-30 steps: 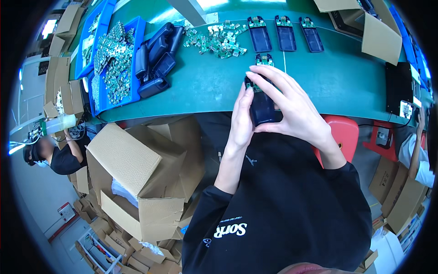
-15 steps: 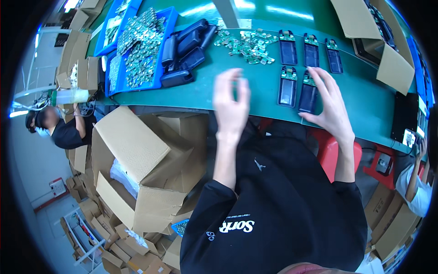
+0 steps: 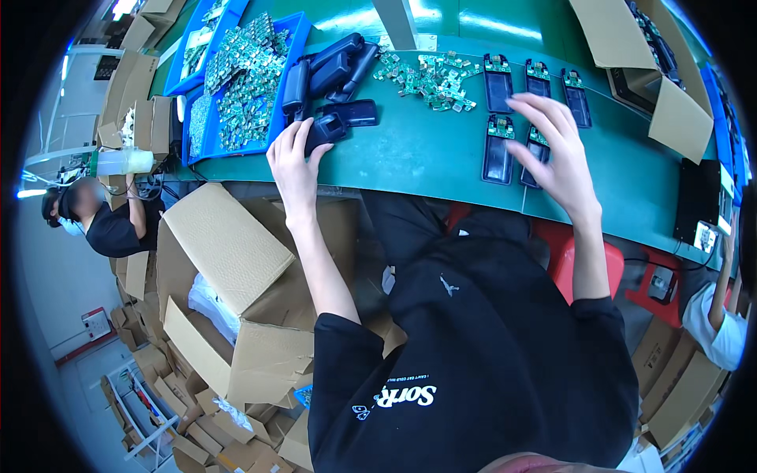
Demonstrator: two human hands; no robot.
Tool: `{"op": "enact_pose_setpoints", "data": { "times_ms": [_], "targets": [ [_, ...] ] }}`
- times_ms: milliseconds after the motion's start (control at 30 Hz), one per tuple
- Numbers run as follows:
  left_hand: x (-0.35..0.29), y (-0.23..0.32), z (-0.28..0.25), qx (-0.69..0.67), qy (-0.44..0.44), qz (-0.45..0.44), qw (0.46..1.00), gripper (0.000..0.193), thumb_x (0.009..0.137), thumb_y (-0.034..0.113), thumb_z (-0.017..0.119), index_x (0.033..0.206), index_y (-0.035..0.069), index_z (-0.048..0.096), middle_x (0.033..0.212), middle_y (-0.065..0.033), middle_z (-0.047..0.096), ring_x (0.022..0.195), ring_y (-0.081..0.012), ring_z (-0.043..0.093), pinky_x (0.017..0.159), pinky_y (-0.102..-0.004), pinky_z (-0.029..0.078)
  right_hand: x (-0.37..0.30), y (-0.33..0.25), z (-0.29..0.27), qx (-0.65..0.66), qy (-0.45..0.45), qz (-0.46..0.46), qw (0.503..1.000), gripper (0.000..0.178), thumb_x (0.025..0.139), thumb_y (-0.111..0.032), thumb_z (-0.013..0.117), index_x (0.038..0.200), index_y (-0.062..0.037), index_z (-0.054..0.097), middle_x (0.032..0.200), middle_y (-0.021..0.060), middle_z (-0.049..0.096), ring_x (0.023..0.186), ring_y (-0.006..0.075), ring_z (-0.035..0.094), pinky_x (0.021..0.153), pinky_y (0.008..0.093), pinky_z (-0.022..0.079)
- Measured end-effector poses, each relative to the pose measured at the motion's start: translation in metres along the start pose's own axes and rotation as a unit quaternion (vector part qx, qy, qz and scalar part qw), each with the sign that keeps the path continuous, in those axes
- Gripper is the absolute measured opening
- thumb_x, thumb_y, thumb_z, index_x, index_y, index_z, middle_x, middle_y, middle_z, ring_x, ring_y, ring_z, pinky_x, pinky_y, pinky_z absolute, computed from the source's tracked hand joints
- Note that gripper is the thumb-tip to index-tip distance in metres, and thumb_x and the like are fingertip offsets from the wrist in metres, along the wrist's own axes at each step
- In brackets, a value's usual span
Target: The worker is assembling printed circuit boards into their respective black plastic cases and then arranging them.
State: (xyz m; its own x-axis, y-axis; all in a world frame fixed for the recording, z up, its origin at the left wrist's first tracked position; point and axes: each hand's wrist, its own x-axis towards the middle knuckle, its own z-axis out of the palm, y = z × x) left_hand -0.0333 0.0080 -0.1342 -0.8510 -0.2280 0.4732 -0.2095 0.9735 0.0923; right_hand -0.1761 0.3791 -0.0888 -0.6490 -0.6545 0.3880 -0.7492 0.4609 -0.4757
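Observation:
My left hand (image 3: 296, 169) has its thumb and fingers around a dark plastic casing (image 3: 326, 131) at the near end of a small heap of similar casings (image 3: 330, 72). Another casing (image 3: 359, 113) lies beside it. On the right, my right hand (image 3: 561, 158) hovers with thumb and fingers apart, nothing between them. Under and around it, several casings lie in two rows, each with a green circuit board at its top end, such as one casing (image 3: 497, 158) in the near row. My fingers partly cover the casings behind them. Loose small circuit boards (image 3: 432, 80) are piled between the two groups.
A blue bin (image 3: 277, 106) of circuit boards stands left of the heap. An open cardboard box (image 3: 682, 122) sits at the table's right. Below the table's left edge is a large open carton (image 3: 229, 244). A metal post (image 3: 394, 27) rises at the back. Other people are at both sides.
My left hand has swung left from mid-table to the heap and taken hold of a casing; a neighbouring casing has shifted right. My right hand has moved slightly left, off the near-row casing.

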Motion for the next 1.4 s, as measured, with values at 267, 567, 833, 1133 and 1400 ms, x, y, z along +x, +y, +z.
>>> {"op": "enact_pose_setpoints", "data": {
  "times_ms": [267,567,833,1133,1400],
  "targets": [
    [-0.012,0.067,-0.001,-0.242,0.083,-0.108,0.961,0.043,0.090,0.017,0.069,0.130,0.007,0.056,0.112,-0.0096,0.063,0.112,-0.0243,0.058,0.091,-0.0349,0.046,0.083,0.005,0.082,0.043,-0.010,-0.025,0.999,0.037,0.084,-0.020,0.072,0.119,-0.0102,0.064,0.110,0.0100,0.064,0.096,0.0278,0.064,0.083,0.0359,0.052],
    [-0.032,0.138,0.010,-0.759,0.027,-0.284,0.585,0.038,0.106,0.032,0.040,0.121,-0.001,0.048,0.105,-0.0102,0.060,0.082,-0.0168,0.062,0.081,-0.0310,0.051,0.095,0.015,0.085,0.118,-0.018,-0.028,0.993,0.024,0.087,-0.023,0.071,0.103,-0.0051,0.066,0.085,0.0083,0.066,0.075,0.0189,0.065,0.068,0.0295,0.051],
    [-0.011,0.160,0.005,-0.794,-0.023,-0.271,0.544,0.028,0.105,0.024,0.044,0.119,0.001,0.048,0.096,-0.0090,0.059,0.077,-0.0148,0.060,0.072,-0.0321,0.053,0.062,-0.020,0.046,0.457,-0.149,0.144,0.865,0.012,0.091,-0.015,0.068,0.095,-0.0027,0.070,0.086,0.0043,0.066,0.078,0.0078,0.063,0.068,0.0264,0.051],
    [-0.017,0.189,-0.024,-0.790,-0.105,-0.291,0.529,0.029,0.103,0.018,0.047,0.125,0.001,0.043,0.093,-0.0084,0.057,0.072,-0.0127,0.059,0.061,-0.0281,0.054,0.033,-0.042,0.034,0.266,0.091,-0.036,0.959,0.012,0.081,-0.004,0.075,0.092,-0.0009,0.071,0.089,0.0063,0.069,0.084,0.0161,0.067,0.076,0.0282,0.053],
    [-0.030,0.199,-0.040,-0.778,-0.132,-0.227,0.571,0.038,0.103,0.019,0.045,0.135,-0.001,0.037,0.088,-0.0074,0.056,0.065,-0.0119,0.058,0.056,-0.0265,0.052,0.017,-0.053,0.031,0.346,0.079,0.006,0.935,0.021,0.072,-0.001,0.080,0.092,-0.0018,0.073,0.088,0.0059,0.070,0.090,0.0181,0.066,0.076,0.0295,0.052]
  ]
}}
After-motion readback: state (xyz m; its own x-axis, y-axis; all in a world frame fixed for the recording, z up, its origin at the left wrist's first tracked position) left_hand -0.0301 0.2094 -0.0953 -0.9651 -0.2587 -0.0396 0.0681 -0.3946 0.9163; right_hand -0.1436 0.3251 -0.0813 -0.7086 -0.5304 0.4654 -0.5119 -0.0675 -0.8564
